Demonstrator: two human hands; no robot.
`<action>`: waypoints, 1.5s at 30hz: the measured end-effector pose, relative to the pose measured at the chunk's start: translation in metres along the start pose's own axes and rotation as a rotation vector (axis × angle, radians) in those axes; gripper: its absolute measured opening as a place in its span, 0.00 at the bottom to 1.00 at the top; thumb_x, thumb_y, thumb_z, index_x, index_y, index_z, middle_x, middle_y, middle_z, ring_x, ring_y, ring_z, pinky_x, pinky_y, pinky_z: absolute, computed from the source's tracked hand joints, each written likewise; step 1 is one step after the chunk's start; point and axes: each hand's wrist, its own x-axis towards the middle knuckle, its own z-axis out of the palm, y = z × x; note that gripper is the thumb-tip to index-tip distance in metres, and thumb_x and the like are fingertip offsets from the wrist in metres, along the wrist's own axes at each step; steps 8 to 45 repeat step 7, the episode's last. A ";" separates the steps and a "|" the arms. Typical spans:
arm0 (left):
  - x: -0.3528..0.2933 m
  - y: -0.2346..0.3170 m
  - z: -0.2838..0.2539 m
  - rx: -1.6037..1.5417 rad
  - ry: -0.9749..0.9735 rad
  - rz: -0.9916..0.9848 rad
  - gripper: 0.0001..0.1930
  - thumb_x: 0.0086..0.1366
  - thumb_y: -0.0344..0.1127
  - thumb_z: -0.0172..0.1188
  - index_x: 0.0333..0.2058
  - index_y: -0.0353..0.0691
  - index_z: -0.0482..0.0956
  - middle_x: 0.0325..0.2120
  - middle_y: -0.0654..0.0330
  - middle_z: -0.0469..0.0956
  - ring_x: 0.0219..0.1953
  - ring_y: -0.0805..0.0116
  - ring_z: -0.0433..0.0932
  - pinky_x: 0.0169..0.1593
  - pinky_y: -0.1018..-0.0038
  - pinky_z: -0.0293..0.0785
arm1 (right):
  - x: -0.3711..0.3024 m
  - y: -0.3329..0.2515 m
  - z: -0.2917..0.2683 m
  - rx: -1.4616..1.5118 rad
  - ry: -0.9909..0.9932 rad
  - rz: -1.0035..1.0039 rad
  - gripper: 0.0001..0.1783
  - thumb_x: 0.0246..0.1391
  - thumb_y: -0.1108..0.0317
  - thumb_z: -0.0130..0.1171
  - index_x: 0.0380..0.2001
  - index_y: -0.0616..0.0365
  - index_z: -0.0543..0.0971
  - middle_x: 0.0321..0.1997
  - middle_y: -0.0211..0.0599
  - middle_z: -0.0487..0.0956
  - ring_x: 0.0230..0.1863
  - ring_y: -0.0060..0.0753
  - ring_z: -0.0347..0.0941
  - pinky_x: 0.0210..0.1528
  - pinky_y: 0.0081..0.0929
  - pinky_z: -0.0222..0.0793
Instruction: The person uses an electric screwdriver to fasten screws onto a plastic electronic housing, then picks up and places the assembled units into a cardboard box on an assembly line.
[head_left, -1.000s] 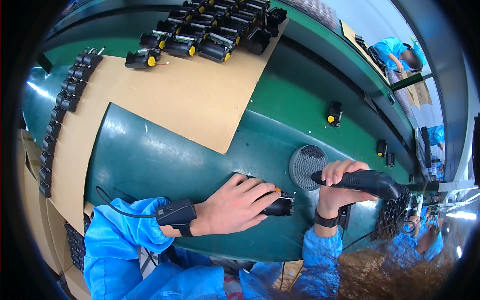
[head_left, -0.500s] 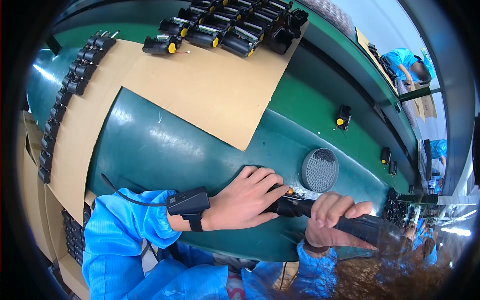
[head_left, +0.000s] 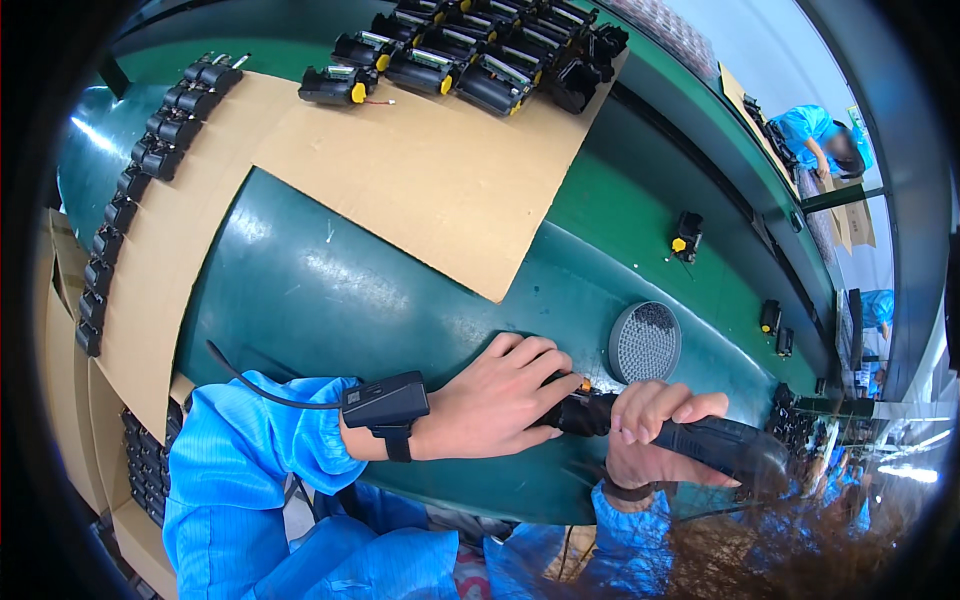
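Note:
My left hand (head_left: 500,395) is closed around a small black plastic unit (head_left: 580,414) with an orange-yellow spot, down on the green work surface. Most of that unit is hidden under the fingers. My right hand (head_left: 655,432) grips a thick black tool (head_left: 725,450) that looks like an electric screwdriver. It lies nearly level, its front end against or very close to the unit; the tip itself cannot be made out. Just beyond the hands stands a round grey dish (head_left: 645,355) with a dimpled floor and small dark pieces gathered at its far side.
Cardboard sheet (head_left: 400,190) covers the far and left parts of the bench. Rows of black units with yellow knobs (head_left: 425,72) stand on it at the back, and a line of black parts (head_left: 160,163) runs down its left. Another unit (head_left: 687,237) sits on the green strip at right.
My right hand and the tool have shifted slightly left, closer to my left hand. The left hand keeps its hold on the black unit. The whole view has moved a little.

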 end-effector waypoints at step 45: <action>0.001 0.000 -0.001 0.003 -0.009 -0.001 0.33 0.59 0.48 0.69 0.59 0.36 0.76 0.53 0.54 0.71 0.61 0.55 0.67 0.63 0.58 0.62 | -0.006 0.007 -0.008 0.010 -0.059 0.007 0.47 0.53 0.15 0.45 0.41 0.55 0.67 0.22 0.38 0.73 0.18 0.34 0.71 0.22 0.34 0.71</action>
